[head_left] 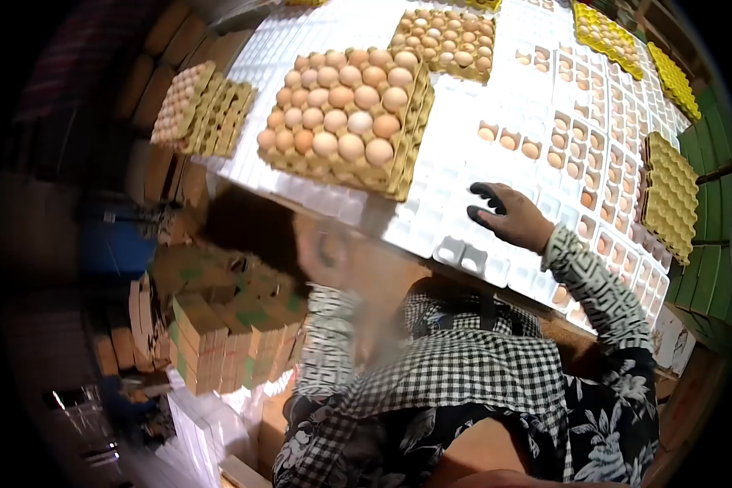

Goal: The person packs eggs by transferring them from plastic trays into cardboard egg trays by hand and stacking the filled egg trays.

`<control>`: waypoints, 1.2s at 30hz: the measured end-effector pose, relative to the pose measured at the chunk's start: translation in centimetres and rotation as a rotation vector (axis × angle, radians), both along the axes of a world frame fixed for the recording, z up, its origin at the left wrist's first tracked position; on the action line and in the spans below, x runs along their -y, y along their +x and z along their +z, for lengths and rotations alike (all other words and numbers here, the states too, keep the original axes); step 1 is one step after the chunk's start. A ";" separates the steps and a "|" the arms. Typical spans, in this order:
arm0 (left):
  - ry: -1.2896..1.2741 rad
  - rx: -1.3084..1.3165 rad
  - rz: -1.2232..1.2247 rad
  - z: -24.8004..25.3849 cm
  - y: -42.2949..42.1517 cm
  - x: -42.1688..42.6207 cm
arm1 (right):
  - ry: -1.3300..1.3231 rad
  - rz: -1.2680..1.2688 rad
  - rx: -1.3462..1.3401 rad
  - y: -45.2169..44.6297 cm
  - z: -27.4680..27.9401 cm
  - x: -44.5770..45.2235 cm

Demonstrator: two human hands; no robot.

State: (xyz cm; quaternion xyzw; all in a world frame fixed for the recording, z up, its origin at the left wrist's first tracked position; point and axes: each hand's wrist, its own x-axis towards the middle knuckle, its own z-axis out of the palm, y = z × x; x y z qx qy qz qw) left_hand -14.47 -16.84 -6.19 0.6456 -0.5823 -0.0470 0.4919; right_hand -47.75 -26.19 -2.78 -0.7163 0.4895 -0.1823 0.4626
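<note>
My right hand [516,215] hovers over the white moulded egg trays [443,183], its dark-tipped thumb and fingers apart with nothing between them. Blurred by motion, my left hand [327,250] is at the table's front edge, below the stacked egg flats; its fingers cannot be made out. A tall stack of pulp flats [415,150] carries a full top layer of brown eggs [334,120], just beyond my left hand. Right of my right hand, white trays hold brown eggs [573,169] in many of their cups.
More egg-filled flats stand at the left [179,106] and back [445,42]. Yellow plastic flats [673,80] and bare pulp flats [669,195] line the right edge beside green boxes [712,154]. Folded cartons [220,342] are stacked below the table at the left.
</note>
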 end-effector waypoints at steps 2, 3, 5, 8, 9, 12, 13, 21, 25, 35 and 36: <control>-0.148 0.146 0.052 2.8 6.4 5.7 | 0.013 -0.110 0.094 1.0 -2.4 1.3; -0.147 0.139 0.080 4.1 9.7 9.3 | 0.105 -0.180 0.238 2.5 -2.6 2.5; 0.160 0.055 0.144 8.1 14.9 16.6 | 0.118 -0.307 0.393 5.8 -1.6 6.2; 0.816 -0.526 -0.196 7.1 21.2 26.8 | 0.263 -0.645 0.858 11.9 -3.3 9.8; 0.865 -0.891 -0.392 4.9 22.3 29.4 | 0.385 -0.666 1.089 13.7 -0.1 9.7; 0.945 -1.108 -0.469 2.1 24.3 33.1 | 0.353 -0.720 1.404 18.3 -1.7 9.6; 0.949 -1.064 -0.449 1.6 24.5 34.2 | 0.308 -0.754 1.476 19.5 -3.1 9.3; 0.847 -0.825 -0.383 2.3 23.6 35.4 | 0.209 -0.944 1.251 20.6 -7.9 13.5; 0.736 -0.736 -0.355 2.7 21.6 32.2 | 0.127 -0.933 1.281 21.3 -10.3 14.0; 0.580 -0.633 -0.463 6.3 9.1 21.4 | 0.181 -0.816 1.345 6.7 3.5 1.9; 0.596 -0.642 -0.502 6.3 6.8 19.9 | 0.172 -0.821 1.333 4.4 3.9 0.0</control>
